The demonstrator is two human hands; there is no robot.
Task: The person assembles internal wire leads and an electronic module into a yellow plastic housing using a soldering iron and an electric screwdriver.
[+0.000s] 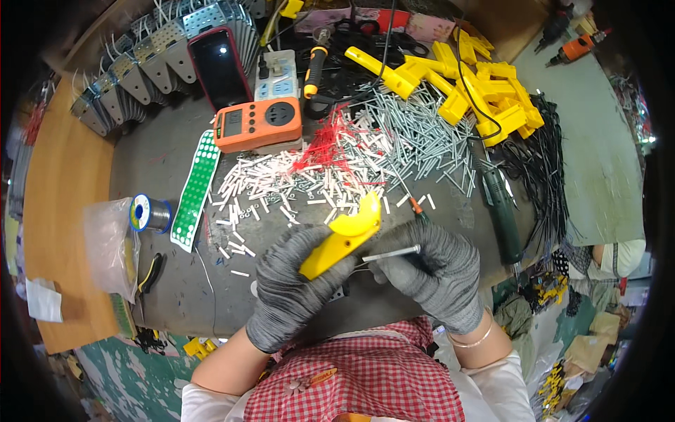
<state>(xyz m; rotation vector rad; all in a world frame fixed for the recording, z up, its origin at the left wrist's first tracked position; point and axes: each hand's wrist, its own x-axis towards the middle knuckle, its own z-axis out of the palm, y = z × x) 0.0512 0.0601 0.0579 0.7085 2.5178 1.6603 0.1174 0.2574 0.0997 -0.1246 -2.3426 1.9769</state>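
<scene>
Fingers of both gray-gloved hands are bent well in, with little gap left between thumb and fingertips; going from the left, a clear plastic bag [109,243] lies beside a spool of solder [150,214], then a green strip [195,190] slants up toward an orange meter [259,123]; the left hand [292,285] is closed around the lower part of a yellow plastic piece [330,250], which is tilted with its curved end up and to the right, in front of a pile of short white tubes [256,172]; a small dark spot on its face looks like a hole; just right of it a long metal screw [390,254] lies nearly level, pinched in the right hand [439,281], its head toward that palm and its tip toward the yellow piece, though I cannot tell whether they touch; a slim orange-tipped tool [417,206] shows behind those fingers, held or not I cannot say; beyond are loose screws [436,144], a heap of yellow parts [503,98] and a green-handled tool [500,204]; the step in hand seems to be bringing screw and piece together; the next move would call for a steady left hold and the tip lined up with an opening.
</scene>
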